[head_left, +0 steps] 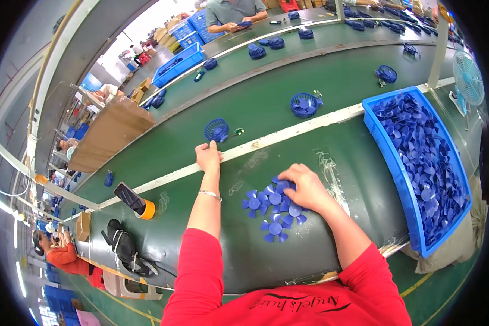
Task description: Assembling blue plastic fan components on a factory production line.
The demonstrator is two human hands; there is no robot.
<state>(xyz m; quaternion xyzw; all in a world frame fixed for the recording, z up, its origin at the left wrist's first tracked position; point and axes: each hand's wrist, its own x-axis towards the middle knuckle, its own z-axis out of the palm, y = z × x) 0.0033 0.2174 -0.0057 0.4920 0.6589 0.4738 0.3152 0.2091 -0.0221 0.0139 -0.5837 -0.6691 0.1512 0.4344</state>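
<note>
My left hand (pixel 208 157) reaches to the conveyor's near rail, fingers drawn in, its fingertips at the near rim of a round blue slatted fan housing (pixel 216 129). A small green circuit board (pixel 239 131) is beside that housing. My right hand (pixel 305 186) is over a loose group of blue fan blades (pixel 275 198) on the dark worktop, its fingers curled down onto one of them; the fingertips are partly hidden. A blue fan blade (pixel 275 228) lies at the near side of the group. Another housing (pixel 304 105), with a blade inside, sits farther right on the green belt.
A blue crate (pixel 413 217) full of fan blades stands at the right, near a small fan (pixel 468 79). A phone (pixel 129 198) leans on an orange roll at the left, by a black bag (pixel 126 247). A white rail (pixel 288 132) borders the belt. Other people work beyond.
</note>
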